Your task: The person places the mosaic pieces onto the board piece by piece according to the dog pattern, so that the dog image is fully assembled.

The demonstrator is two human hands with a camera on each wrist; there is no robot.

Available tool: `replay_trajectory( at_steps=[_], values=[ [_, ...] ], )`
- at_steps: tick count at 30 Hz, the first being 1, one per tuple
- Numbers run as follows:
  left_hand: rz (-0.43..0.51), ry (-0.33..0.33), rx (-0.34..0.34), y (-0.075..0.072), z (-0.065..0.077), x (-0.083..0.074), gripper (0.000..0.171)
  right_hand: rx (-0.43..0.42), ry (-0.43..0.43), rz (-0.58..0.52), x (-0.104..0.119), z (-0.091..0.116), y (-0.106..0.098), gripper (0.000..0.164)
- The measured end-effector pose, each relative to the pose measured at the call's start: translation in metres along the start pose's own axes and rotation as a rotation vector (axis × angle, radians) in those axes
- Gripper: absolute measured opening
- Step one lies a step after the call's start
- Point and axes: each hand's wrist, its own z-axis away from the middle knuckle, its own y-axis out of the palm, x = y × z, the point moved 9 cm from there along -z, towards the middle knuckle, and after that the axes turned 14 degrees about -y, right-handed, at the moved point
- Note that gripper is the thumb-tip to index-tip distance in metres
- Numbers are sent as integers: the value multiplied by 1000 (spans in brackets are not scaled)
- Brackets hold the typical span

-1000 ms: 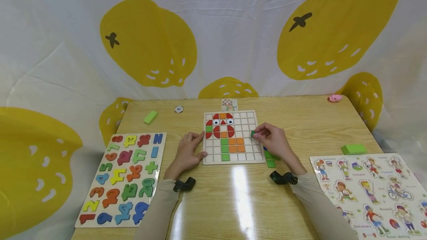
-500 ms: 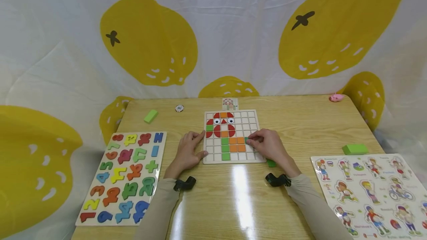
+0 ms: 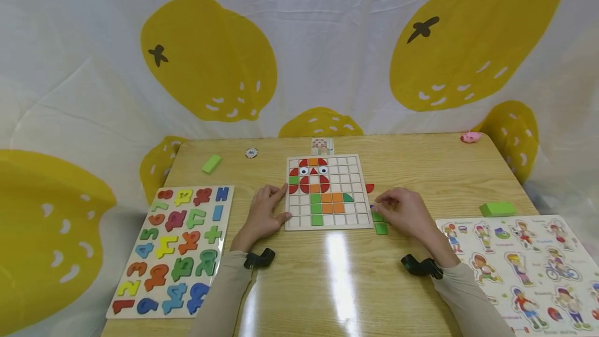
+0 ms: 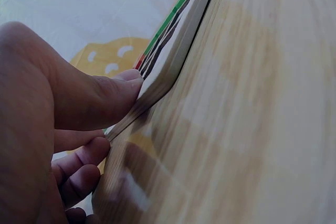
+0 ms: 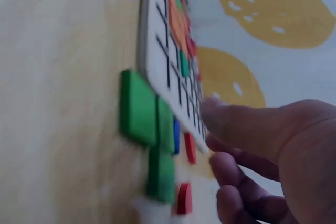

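Note:
A wooden grid board point(image 3: 343, 176) lies mid-table, partly filled with red, orange and green tiles and two eye tiles. At the right end of the orange squares sits a dark green quarter-round tile point(image 3: 347, 198). My left hand point(image 3: 263, 214) rests against the board's left edge, thumb and index finger touching it. Off the right edge, my right hand point(image 3: 403, 210) hovers by loose tiles, with fingers bent loosely and nothing visible between them. Beside it are green square tiles point(image 3: 381, 229), a red tile point(image 3: 369, 188) and a blue tile point(image 5: 176, 136), partly hidden in the head view.
A small picture card point(image 3: 323, 146) lies behind the board. On the left is a number puzzle point(image 3: 226, 233); on the right, a sports-figure puzzle point(image 3: 503, 269). Two green blocks point(image 3: 212, 164), a round chip point(image 3: 251, 153) and a pink pig figure point(image 3: 470, 137) lie around.
My right hand carried the dark green tile left onto the board, let go of it beside the orange squares, and moved back right to the loose tiles. My left hand stayed put.

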Motion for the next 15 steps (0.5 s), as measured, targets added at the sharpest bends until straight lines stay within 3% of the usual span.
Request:
replay_trajectory(
  at_steps=[3, 6, 15],
  values=[
    [-9, -18, 8, 0, 0, 3, 79, 75, 18, 14, -5, 19, 3, 22],
    [-7, -22, 7, 0, 1, 5, 79, 94, 18, 6, -6, 28, 8, 24],
    [12, -4, 6, -1, 1, -1, 78, 91, -13, -22, -5, 25, 10, 28]
  ],
)
